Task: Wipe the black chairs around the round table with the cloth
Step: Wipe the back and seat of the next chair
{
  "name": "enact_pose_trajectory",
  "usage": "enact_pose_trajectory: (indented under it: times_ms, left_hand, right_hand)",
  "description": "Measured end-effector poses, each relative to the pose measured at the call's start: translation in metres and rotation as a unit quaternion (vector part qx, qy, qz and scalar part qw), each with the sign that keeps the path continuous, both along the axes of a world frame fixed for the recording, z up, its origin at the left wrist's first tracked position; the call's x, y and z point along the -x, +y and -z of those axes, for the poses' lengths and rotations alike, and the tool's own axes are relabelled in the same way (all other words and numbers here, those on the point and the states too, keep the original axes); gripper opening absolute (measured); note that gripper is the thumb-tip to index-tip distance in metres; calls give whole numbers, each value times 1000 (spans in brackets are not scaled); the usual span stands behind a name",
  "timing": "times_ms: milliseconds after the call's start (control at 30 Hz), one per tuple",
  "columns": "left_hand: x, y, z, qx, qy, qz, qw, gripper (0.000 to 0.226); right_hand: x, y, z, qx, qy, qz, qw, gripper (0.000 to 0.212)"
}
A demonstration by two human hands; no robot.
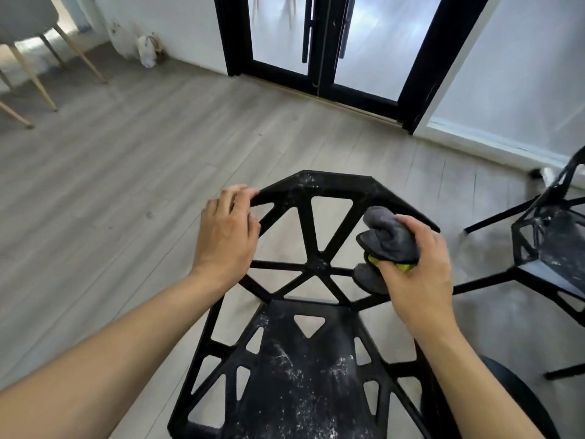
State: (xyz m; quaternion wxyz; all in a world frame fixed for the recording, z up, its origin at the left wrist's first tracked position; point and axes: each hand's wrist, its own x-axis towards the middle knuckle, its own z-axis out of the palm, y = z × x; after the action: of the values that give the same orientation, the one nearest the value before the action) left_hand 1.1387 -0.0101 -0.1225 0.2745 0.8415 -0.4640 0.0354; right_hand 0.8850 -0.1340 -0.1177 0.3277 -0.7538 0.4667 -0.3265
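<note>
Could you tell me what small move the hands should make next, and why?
Probably press the cloth, bunched in the right hand, along the chair's top rail: white dust speckles it, and the left hand already steadies the backrest.

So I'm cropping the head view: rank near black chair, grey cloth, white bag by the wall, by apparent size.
1. near black chair, largest.
2. grey cloth, partly hidden in the right hand.
3. white bag, smallest, though it's farther away, so true size is unsure.

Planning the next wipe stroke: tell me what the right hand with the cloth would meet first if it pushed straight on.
Most likely the right hand, gripping the grey cloth, would press it onto the chair's upper right backrest bar just ahead; depth is unclear.
</note>
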Motion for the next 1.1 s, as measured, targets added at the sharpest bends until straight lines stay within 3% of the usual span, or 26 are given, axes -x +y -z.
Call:
enact_pose_trajectory:
  times_ms: [133, 300, 433, 500, 767, 900, 1000, 1100]
  left_hand:
    - [-26, -37, 1, -25, 27, 4, 999, 36]
    - [-33, -60, 25, -61, 111, 17, 992, 27]
    - [-32, -58, 33, -27, 93, 0, 995, 28]
    - [-32, -59, 33, -20, 90, 1, 996, 29]
    - [-27, -61, 37, 15, 77, -6, 997, 26]
    - [-29, -60, 43, 37, 79, -5, 996, 28]
    - [-31, -59, 44, 34, 67, -9, 997, 38]
    - [-28, -62, 46, 39, 68, -17, 997, 31]
  right_hand:
    - [-39, -23, -28, 151, 37, -35, 987, 70]
    - [-90, -51, -46, 311, 125, -80, 939, 66]
    - [-119, -58, -19, 331, 264, -158, 892, 62]
    - [-126, -58, -2, 320, 290, -191, 881, 67]
    - [-158, -59, 14, 385, 229, -155, 881, 52]
    - [-196, -47, 30, 459, 169, -191, 851, 39]
    - [-180, -66, 36, 492, 161, -187, 835, 37]
    - [-130, -101, 37, 457, 180, -96, 866, 34]
